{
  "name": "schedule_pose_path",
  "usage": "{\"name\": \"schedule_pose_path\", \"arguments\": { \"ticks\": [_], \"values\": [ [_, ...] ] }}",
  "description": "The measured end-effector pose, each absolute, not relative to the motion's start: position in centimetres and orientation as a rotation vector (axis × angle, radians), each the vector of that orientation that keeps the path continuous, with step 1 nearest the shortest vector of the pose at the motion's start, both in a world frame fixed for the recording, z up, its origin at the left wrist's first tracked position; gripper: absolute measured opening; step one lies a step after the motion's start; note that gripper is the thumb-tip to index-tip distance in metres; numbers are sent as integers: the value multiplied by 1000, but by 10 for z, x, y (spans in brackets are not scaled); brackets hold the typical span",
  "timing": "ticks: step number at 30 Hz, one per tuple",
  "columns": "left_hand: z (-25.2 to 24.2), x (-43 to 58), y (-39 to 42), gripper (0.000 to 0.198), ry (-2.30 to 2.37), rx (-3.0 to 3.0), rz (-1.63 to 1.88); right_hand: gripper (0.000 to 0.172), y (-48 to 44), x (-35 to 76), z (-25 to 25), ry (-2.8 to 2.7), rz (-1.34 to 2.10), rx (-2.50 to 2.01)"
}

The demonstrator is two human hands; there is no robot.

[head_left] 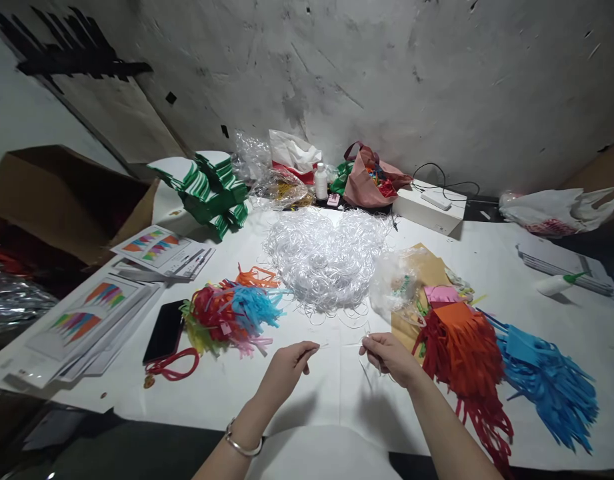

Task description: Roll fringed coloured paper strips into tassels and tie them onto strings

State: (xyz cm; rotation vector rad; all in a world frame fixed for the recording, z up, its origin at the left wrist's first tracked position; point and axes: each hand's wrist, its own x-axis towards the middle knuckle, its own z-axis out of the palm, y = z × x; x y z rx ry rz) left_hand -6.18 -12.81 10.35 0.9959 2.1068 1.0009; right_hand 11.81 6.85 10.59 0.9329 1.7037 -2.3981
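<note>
My left hand is closed in a pinch, and a thin pale string end shows just past its fingertips. Across a small gap, my right hand pinches a thin white string, part of which hangs below the fingers. Both hands are above the front of the white table. Beyond them lies a big tangled heap of shiny white string. Left of my left hand is a bundle of coloured paper-like strips. Near my right forearm lie orange-red fringed tassels.
Blue tassels lie far right, below a glue bottle. A phone, printed sheets and green folded pieces are on the left. Behind stand a pink bag and a white box. A cardboard box is at left.
</note>
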Motion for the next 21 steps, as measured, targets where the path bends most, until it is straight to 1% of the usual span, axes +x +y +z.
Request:
{"name": "schedule_pose_path", "arguments": {
  "ticks": [4, 10, 16, 21],
  "values": [
    [105, -62, -131, 34, 2193, 901, 1097, 49, 71, 120, 101, 1773, -2370, 978],
    [101, -62, -134, 31, 2139, 791, 1255, 49, 74, 126, 93, 1760, -2385, 1016],
    [98, -63, -139, 36, 2156, 684, 1367, 49, 75, 132, 84, 1817, -2346, 1080],
    [93, -68, -149, 37, 2213, 580, 1473, 52, 91, 143, 77, 2089, -2219, 1311]
  ]
}}
